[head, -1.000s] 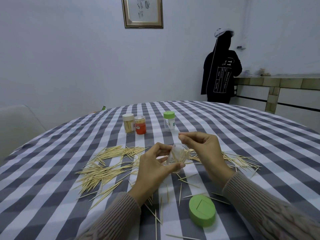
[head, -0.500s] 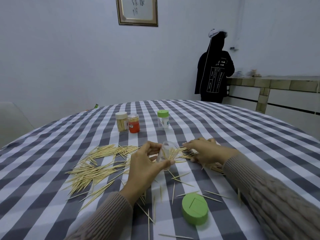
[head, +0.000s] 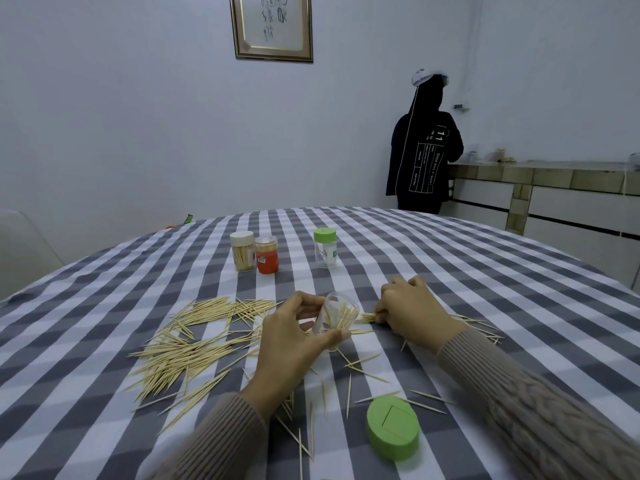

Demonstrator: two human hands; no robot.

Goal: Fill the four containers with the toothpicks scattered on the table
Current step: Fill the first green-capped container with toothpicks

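My left hand (head: 294, 336) grips a clear open container (head: 335, 315), tilted, with some toothpicks inside. My right hand (head: 410, 306) lies just right of it on the checked tablecloth (head: 485, 289), fingers curled down onto a small bunch of toothpicks (head: 367, 317). A big heap of scattered toothpicks (head: 194, 344) lies to the left, with loose ones near the front. Its green lid (head: 393, 431) lies at the front right. Further back stand a white-lidded container (head: 243, 251) full of toothpicks, an orange container (head: 266, 254), and a green-lidded clear container (head: 325, 247).
A person in a dark hooded top (head: 424, 150) stands at the back beside a tiled counter (head: 554, 181). A framed picture (head: 272, 26) hangs on the wall. A pale chair (head: 20, 247) is at the table's left edge.
My right hand came down from above the container's mouth to the toothpicks on the cloth at its right. My left hand lowered the container slightly.
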